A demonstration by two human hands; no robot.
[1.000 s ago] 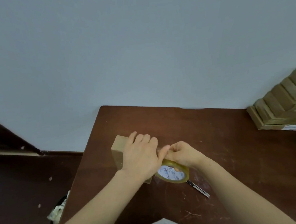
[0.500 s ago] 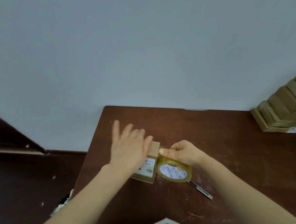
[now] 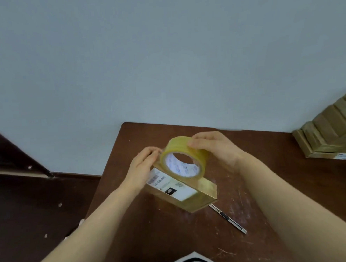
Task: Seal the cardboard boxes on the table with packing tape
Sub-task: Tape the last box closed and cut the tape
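A small flat cardboard box [image 3: 200, 196] with a white shipping label [image 3: 171, 184] stands on edge, tilted, above the brown table [image 3: 194, 236]. My left hand [image 3: 143, 169] grips its far left end. My right hand [image 3: 213, 148] holds a roll of yellowish clear packing tape [image 3: 185, 157] against the box's upper edge, its fingers curled over the roll's top. The roll's open core faces me.
A utility knife [image 3: 229, 218] lies on the table just right of the box. A stack of flat cardboard boxes [image 3: 330, 131] sits at the table's far right against the wall. Dark floor lies to the left, with a striped garment at the bottom edge.
The box has been turned and lifted on edge, label now facing me. My right hand has raised the tape roll from the table up over the box. My left hand now grips the box's end.
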